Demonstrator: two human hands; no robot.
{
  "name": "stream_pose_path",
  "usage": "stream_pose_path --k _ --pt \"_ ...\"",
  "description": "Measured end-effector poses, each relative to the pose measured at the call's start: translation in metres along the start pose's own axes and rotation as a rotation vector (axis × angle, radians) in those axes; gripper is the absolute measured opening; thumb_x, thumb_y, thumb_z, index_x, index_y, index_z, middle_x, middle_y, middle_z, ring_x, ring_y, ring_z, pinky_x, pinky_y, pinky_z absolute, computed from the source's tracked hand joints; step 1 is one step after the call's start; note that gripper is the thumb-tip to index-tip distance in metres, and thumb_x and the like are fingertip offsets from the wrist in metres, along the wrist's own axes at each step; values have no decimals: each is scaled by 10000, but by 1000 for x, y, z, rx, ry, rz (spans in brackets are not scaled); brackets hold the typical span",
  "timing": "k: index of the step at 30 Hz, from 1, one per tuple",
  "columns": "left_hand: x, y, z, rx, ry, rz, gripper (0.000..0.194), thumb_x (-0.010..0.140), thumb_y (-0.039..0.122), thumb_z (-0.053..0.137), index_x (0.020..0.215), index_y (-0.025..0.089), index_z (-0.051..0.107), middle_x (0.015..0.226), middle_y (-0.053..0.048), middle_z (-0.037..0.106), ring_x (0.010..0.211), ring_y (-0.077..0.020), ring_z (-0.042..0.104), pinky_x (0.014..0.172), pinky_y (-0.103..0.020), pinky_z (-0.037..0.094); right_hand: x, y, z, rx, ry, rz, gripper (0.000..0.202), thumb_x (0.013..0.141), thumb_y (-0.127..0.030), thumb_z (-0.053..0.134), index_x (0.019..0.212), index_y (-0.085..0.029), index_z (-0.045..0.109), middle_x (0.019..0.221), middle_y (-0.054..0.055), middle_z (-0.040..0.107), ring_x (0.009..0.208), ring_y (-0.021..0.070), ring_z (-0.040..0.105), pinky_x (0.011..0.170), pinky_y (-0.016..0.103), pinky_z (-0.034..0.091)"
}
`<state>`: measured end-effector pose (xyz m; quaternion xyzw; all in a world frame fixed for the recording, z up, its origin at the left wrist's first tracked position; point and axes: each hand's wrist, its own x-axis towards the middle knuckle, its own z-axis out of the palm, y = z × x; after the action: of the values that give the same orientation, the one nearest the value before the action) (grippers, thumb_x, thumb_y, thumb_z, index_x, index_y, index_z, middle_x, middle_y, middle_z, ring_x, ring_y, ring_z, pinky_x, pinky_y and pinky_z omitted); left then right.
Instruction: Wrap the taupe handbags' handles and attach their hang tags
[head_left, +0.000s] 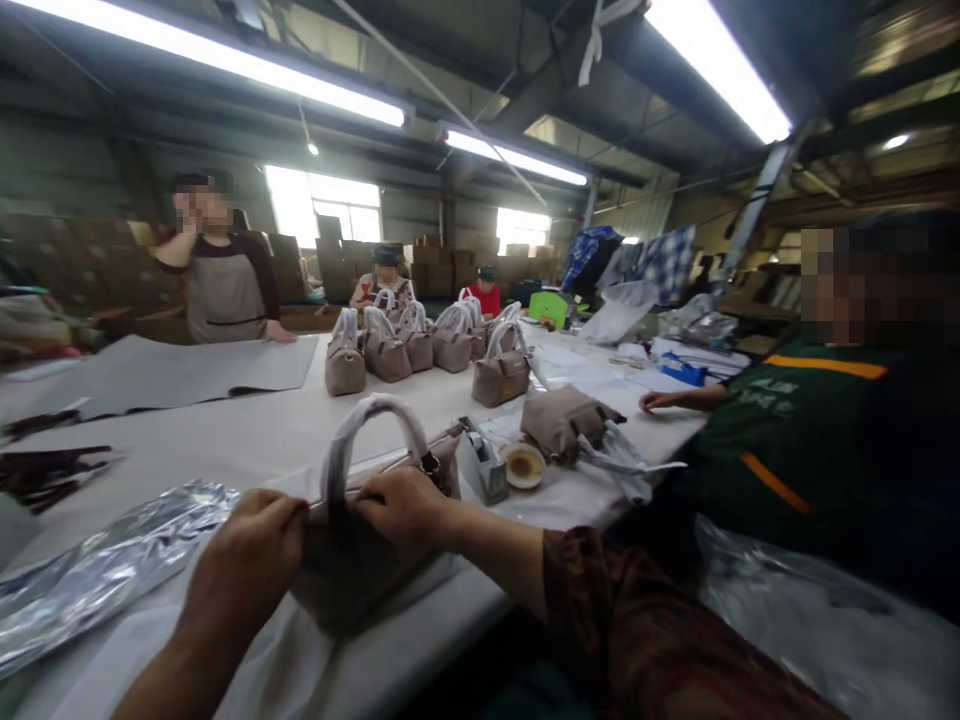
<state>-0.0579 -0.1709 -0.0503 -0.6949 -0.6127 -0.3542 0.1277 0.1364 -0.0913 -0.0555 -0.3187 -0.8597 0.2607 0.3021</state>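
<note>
A taupe handbag (pixel 367 585) stands upright at the near edge of the table, its raised handles (pixel 379 405) wrapped in white material. My left hand (pixel 259 555) grips the bag's top edge at its left end, fingers closed. On the same top edge, nearer the middle, my right hand (pixel 401 505) is closed with the thumb toward me; its fingertips are partly hidden behind the rim. Just beyond the bag are a grey tape dispenser (pixel 486 465) and a roll of tape (pixel 523 466). Another taupe handbag (pixel 566 420) lies on its side behind them.
Several wrapped-handle handbags (pixel 431 350) stand farther back. Silvery plastic film (pixel 127 560) lies at left, below a grey sheet (pixel 195 375) and dark straps (pixel 52 475). A co-worker in a green top (pixel 810 420) stands close on the right, above clear plastic (pixel 825 620). Other people are across the table.
</note>
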Motion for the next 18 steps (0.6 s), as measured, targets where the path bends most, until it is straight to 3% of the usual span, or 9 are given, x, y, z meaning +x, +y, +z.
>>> stream_pose_path --k 2,4,7,9,11,14,18 --pt "-14 3 -2 41 105 10 254 886 344 464 809 242 684 913 -93 602 873 -271 601 827 -384 486 -10 1 -2 -3 -2 -29 148 852 -278 621 854 -228 761 870 14 741 898 200 662 824 272 474" --pt "-28 12 -9 46 122 -48 252 868 363 495 822 230 704 963 -107 595 931 -286 586 858 -400 487 -19 4 -1 159 -21 28 131 828 -225 623 809 -208 751 776 0 720 787 169 661 744 244 484" --pt "-44 31 -17 -161 -87 -284 260 831 404 562 843 202 726 908 -86 641 860 -252 607 803 -374 502 -31 9 5 500 -70 240 110 792 -212 636 771 -170 736 656 -9 677 614 136 616 606 231 475" --pt "-49 43 -15 -449 -290 -480 286 816 437 596 874 189 727 808 -51 668 752 -208 611 715 -324 502 -35 11 9 662 -86 349 130 772 -265 671 789 -154 737 672 5 688 603 134 608 588 237 474" --pt "-52 53 -8 -732 -391 -631 335 786 471 639 891 164 723 772 -43 683 707 -189 609 661 -294 495 -37 11 12 777 -93 393 201 737 -334 721 801 -145 741 720 24 707 632 136 614 607 246 479" --pt "-56 66 5 -950 -366 -740 363 737 472 697 862 131 716 777 -58 695 701 -186 612 649 -284 493 -39 7 12 864 -76 406 274 686 -395 768 786 -142 743 748 30 711 654 134 607 632 254 478" --pt "-57 77 14 -889 -263 -716 311 757 440 685 827 139 725 745 -47 698 693 -183 614 638 -274 482 -42 4 13 755 -47 366 285 715 -414 742 801 -143 753 726 20 698 647 135 588 616 258 459"
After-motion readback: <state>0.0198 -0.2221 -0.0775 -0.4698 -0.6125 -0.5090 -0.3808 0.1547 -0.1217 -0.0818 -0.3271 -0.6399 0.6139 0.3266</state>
